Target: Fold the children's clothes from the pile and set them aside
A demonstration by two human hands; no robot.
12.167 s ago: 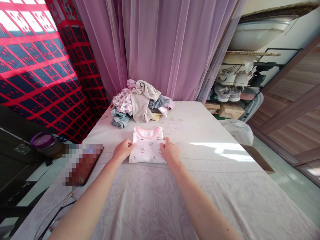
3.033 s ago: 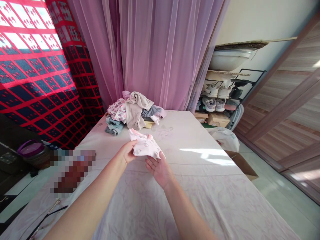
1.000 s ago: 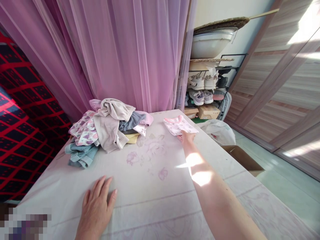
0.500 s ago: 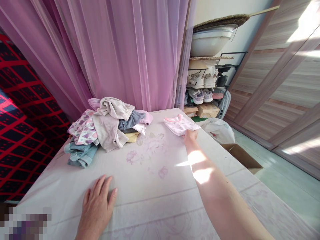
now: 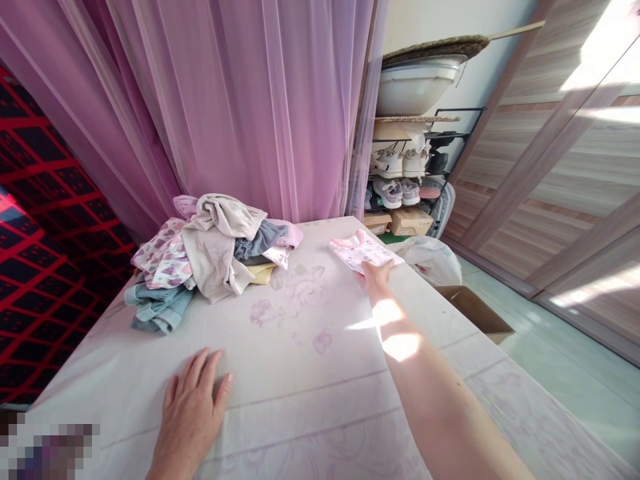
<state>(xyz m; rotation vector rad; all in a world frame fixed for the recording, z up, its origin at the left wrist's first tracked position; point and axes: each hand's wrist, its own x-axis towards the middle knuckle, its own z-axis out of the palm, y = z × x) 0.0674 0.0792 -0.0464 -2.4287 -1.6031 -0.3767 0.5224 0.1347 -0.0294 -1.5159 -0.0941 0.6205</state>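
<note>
A folded pale pink printed garment with a darker pink collar (image 5: 361,250) lies near the far right edge of the table. My right hand (image 5: 377,277) reaches it, its fingers at the garment's near edge; I cannot tell if they grip it. My left hand (image 5: 193,413) rests flat on the pale floral table cover (image 5: 300,353) near the front, fingers apart, holding nothing. To its upper left, a loose pile of mixed clothes (image 5: 210,257) in pink, beige, grey and denim sits at the far left of the table.
A white plastic bag (image 5: 430,260) and an open cardboard box (image 5: 473,310) sit beyond the table's right edge. Behind stand a shoe rack (image 5: 405,173) and a white basin (image 5: 413,87). Pink sheer curtains (image 5: 250,100) hang behind the table. A pixelated object (image 5: 50,450) shows at lower left.
The folded garment has gone from between my hands to the far right of the table. My left hand now rests on the cover, and my head has turned right.
</note>
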